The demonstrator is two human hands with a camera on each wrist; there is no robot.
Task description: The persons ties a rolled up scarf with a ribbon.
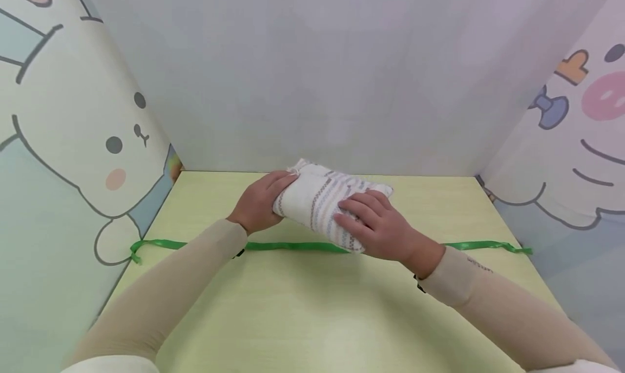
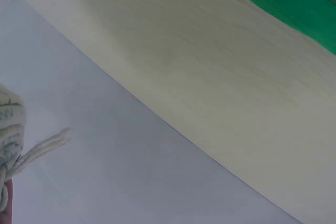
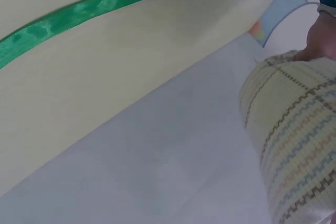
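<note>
A folded woven cloth (image 1: 312, 197), white with bands of brown, blue and pink zigzag stripes, is held up over the table in the head view. My left hand (image 1: 263, 202) grips its left end, with the thumb side toward the top and the other fingertips hidden. On the right end my right hand (image 1: 381, 226) holds on, fingers curved over the striped face. The left wrist view catches only an edge of the cloth (image 2: 9, 129) with loose fringe threads. In the right wrist view the bundle (image 3: 294, 129) looks thick and rounded, my left hand (image 3: 323, 38) at its top.
A green ribbon (image 1: 288, 246) runs across the pale yellow table (image 1: 293, 319), passing below the cloth. Behind the table stands a plain light wall (image 1: 312, 80). Cartoon-printed panels (image 1: 63, 161) flank the table on both sides.
</note>
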